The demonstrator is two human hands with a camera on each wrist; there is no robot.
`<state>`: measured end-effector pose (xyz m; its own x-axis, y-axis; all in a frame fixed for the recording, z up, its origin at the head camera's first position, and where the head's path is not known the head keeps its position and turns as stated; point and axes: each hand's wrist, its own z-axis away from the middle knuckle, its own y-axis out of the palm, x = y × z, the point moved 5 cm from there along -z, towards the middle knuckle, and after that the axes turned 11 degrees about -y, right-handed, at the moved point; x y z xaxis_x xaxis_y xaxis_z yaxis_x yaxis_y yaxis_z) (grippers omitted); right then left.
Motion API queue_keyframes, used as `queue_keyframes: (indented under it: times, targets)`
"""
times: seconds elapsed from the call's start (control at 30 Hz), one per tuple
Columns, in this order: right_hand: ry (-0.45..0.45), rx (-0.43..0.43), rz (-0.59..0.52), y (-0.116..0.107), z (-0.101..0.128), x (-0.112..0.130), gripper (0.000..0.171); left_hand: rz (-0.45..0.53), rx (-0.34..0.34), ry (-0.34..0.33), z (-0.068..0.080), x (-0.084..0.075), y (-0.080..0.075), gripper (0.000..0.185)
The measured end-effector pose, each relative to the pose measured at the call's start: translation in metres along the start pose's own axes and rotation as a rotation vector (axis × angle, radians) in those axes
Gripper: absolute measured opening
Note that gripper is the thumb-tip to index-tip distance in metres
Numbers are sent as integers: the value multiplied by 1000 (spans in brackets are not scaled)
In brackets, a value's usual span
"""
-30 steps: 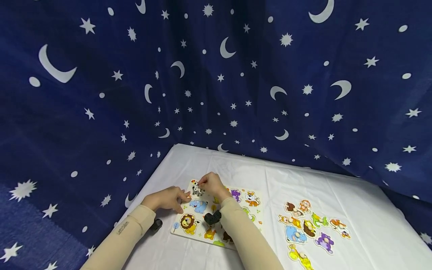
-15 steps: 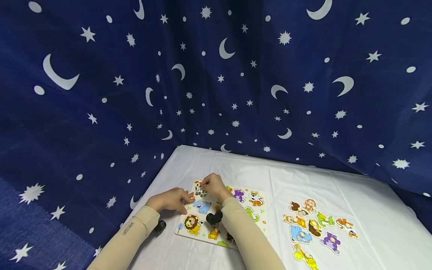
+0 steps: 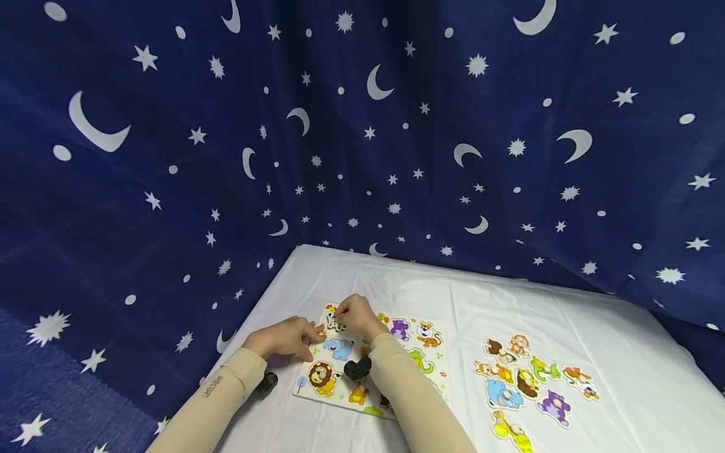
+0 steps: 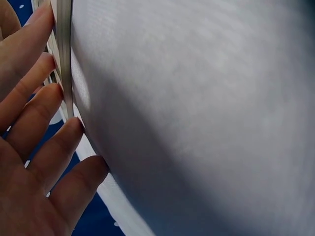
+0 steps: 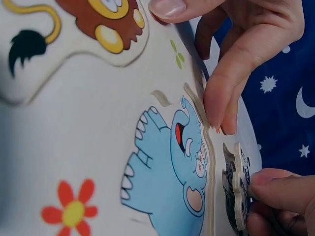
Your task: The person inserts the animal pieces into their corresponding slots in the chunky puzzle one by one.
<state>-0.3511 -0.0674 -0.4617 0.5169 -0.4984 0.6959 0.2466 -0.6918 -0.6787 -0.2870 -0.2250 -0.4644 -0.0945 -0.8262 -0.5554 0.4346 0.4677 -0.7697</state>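
My right hand (image 3: 358, 314) pinches a black-and-white zebra puzzle piece (image 5: 240, 189) between thumb and fingers. The piece stands slightly off the white puzzle board (image 5: 93, 137), over a dark printed spot near its far left corner. On the board's left side lies my left hand (image 3: 289, 336), fingers spread and fairly straight. Its thumb (image 5: 167, 7) and index finger come over the board, and the other fingertips are right at the board's edge in the left wrist view. A blue elephant picture (image 5: 170, 169) and a lion picture (image 3: 321, 374) show beside the hands.
Right of the board, loose animal pieces lie grouped on the white cloth, among them a blue elephant (image 3: 503, 394), a purple one (image 3: 554, 408) and a giraffe (image 3: 512, 431). Black devices (image 3: 358, 368) sit at both wrists. A starry blue curtain (image 3: 340, 157) closes off the back.
The head view has shifted slightly. My left hand stays at the board's edge, and my right hand keeps hold of the zebra puzzle piece at nearly the same spot.
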Motion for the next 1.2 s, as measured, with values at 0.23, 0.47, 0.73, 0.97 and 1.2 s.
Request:
queue_keyframes:
  times: [0.23, 0.47, 0.73, 0.97, 1.2]
  targets:
    - [-32, 7, 33, 3, -2, -3, 7, -23, -16, -3, -1, -1, 0, 51]
    - [-1, 4, 30, 2, 1, -8, 7, -32, -13, 2, -4, -4, 1, 51]
    - [-5, 51, 71, 5, -1, -2, 8, -40, -16, -14, -3, 0, -1, 50]
    - [29, 83, 57, -1, 7, 1, 17, -31, -16, -5, 2, -1, -2, 52]
    - [-11, 83, 50, -16, 17, 9, 23, -60, -35, -26, 1, -6, -2, 53]
